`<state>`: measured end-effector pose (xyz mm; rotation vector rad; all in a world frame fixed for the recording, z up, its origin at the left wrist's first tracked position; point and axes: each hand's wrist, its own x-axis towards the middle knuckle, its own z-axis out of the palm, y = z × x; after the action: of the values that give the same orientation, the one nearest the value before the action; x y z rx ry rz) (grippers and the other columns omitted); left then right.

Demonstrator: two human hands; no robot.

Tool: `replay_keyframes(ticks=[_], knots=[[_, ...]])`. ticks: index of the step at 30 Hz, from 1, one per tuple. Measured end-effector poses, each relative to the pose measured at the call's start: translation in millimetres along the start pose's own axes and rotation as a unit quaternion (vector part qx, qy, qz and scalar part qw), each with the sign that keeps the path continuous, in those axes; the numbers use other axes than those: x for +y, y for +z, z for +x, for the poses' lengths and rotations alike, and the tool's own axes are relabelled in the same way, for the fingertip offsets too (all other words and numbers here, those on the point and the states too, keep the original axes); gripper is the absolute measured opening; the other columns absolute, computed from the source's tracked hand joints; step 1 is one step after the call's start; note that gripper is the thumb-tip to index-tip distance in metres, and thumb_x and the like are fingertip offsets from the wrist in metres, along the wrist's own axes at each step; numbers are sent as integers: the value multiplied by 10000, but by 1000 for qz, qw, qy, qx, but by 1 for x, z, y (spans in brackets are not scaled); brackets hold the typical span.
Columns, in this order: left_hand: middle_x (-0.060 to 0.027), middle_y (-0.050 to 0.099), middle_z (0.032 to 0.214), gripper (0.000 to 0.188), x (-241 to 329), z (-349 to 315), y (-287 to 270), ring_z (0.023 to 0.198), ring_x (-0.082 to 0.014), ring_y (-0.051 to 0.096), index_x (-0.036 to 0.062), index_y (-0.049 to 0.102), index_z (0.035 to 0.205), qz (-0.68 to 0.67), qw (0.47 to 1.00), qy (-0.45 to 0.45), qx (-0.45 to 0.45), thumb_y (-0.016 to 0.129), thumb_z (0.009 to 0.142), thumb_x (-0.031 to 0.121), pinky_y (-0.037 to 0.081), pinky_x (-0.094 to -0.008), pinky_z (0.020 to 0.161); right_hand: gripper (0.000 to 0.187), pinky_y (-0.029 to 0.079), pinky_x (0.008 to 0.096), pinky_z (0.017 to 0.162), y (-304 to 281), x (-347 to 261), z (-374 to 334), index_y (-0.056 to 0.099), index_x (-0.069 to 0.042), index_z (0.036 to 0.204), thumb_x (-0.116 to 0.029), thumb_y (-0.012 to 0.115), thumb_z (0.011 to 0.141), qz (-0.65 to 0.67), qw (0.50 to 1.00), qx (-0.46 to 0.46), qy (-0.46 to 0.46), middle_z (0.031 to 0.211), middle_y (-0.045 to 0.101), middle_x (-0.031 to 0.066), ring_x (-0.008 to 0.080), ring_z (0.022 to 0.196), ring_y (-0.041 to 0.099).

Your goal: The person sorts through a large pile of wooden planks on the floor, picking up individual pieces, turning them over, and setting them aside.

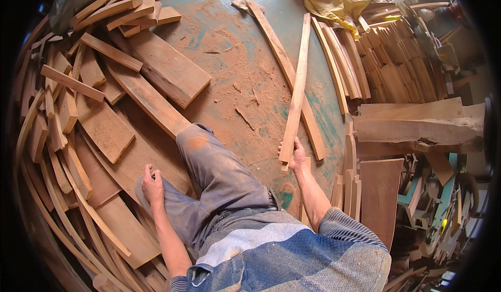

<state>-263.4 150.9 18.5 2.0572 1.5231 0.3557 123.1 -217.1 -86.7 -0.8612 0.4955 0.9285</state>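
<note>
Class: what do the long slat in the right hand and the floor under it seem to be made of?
Slat: bare, unfinished wood, judging by its pale tan, matt sawn faces. Floor: probably concrete painted green, worn in patches and dusted with reddish sawdust. The right hand grips the slat's near end.

I count two hands of mine: my left hand (pixel 152 186) and my right hand (pixel 296 155). One long wood strip (pixel 297 91) stands in my right fingers. One more long curved strip (pixel 284 65) lies on the floor (pixel 235 57) beside it. One yellow cloth (pixel 336 0) sits at the top. The boards (pixel 167 67) on my left and the stacked slats (pixel 396 62) on my right are too many to count.
</note>
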Motion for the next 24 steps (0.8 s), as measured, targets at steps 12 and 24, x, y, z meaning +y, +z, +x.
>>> replay_keyframes(ticks=[12,24], knots=[[-219,706,1097,378,-17,6,13,1038,-383,677,24,615,1227,-20,997,61,44,628,911,231,516,-440,884,496,586,502,677,-29,24,37,595,-96,1165,-552,468,1018,-51,997,-5,56,943,681,187,335,820,684],[-209,720,1018,379,-12,3,8,986,-353,692,29,616,1222,-10,999,31,30,635,908,240,518,-419,861,483,588,507,731,24,32,19,558,-53,1273,-471,495,1040,-83,995,60,-6,1061,642,143,334,899,679]])
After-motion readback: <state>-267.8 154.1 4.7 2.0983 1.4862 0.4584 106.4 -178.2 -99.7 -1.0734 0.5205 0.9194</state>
